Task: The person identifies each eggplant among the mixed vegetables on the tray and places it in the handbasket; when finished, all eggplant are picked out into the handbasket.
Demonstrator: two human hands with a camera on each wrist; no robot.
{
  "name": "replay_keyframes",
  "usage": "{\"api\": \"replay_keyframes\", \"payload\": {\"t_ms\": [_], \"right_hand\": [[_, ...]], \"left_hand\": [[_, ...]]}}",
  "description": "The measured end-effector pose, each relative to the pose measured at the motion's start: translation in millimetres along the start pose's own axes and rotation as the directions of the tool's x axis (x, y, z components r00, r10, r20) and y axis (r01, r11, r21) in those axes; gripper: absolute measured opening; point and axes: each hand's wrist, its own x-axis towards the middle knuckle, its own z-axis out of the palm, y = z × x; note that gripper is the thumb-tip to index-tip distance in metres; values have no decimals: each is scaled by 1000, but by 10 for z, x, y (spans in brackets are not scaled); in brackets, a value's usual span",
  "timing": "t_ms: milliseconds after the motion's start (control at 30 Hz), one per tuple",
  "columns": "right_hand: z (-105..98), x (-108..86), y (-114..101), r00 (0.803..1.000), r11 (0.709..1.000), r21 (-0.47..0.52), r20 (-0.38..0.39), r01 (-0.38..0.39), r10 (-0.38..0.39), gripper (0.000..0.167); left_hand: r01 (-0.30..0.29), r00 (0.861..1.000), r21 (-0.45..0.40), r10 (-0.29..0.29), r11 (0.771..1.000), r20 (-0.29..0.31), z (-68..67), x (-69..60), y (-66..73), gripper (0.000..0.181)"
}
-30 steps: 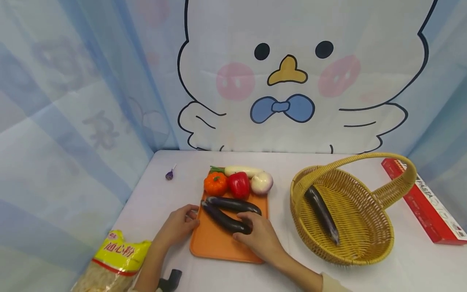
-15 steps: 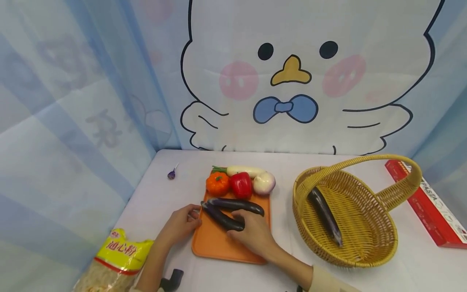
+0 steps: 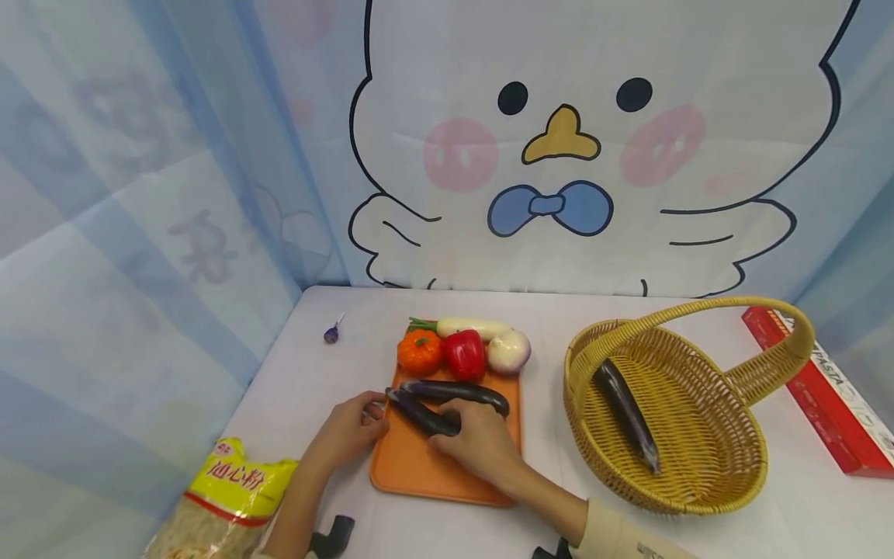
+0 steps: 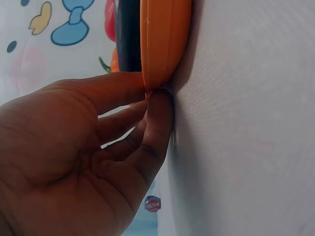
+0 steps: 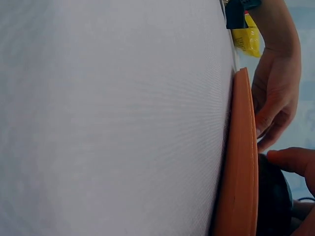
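Observation:
An orange tray lies on the white table. My left hand pinches its left edge; in the left wrist view the thumb lies on the rim and fingertips reach the underside. My right hand grips the front dark purple eggplant near its right end, which the hand covers. Just behind lies a second eggplant on the tray. At the tray's back sit an orange pumpkin, a red bell pepper, a white radish and a purple-white round turnip or onion.
To the right stands a wicker basket with a tall handle, holding another eggplant. A red pasta box lies beyond it. A yellow-topped bag of noodles is at the front left, and a small purple item at the back left.
My right hand has slid left along the front eggplant and now covers its right end. The left hand stays at the tray edge. The whole head view has shifted slightly.

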Motion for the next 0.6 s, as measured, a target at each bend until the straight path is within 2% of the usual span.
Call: {"api": "replay_keyframes", "payload": {"t_ms": [200,600], "right_hand": [[-28,-13,11,1000,1000,4,-10,-14,14,37],[-249,-66,8,999,998,51,9,-41,40,32]], "left_hand": [[-24,1000,4,24,1000,-5,4,-6,8,39],[0,1000,7,0,1000,-4,0,-5,14,39]]}}
